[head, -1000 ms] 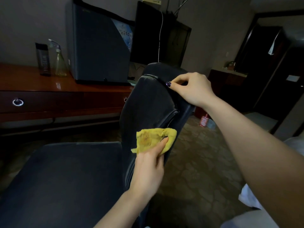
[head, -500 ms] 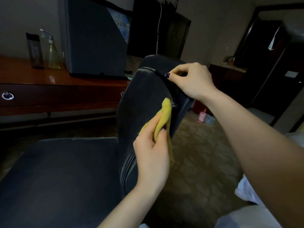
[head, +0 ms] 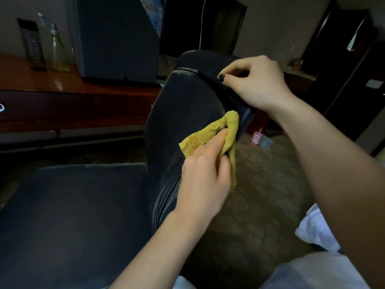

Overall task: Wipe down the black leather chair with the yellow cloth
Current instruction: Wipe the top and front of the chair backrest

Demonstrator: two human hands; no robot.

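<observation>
Left hand: the left hand (head: 205,174) has its fingers curled round the crumpled yellow cloth (head: 198,138) and presses it to the leather.
Right hand: the right hand (head: 256,84) pinches the top rim of the black leather chair (head: 183,101) between thumb and bent fingers.
Cloth place: just past the left fingertips and below the right wrist, on the backrest's side edge.
Chair axis: the backrest runs lengthwise from the left wrist up to the right hand, with the padded face turned away from the right arm.
Cloth axis: the bunched ridge points up toward the right wrist, and a thin tail hangs beside the left hand, off the chair.
Risk: so bunched, the cloth probably wipes only a narrow strip, and the seam could be missed.
Risk: the loose tail may snag or slip free.
Risk: if the rim pinch eases, the backrest may shift under the pressure.
</observation>
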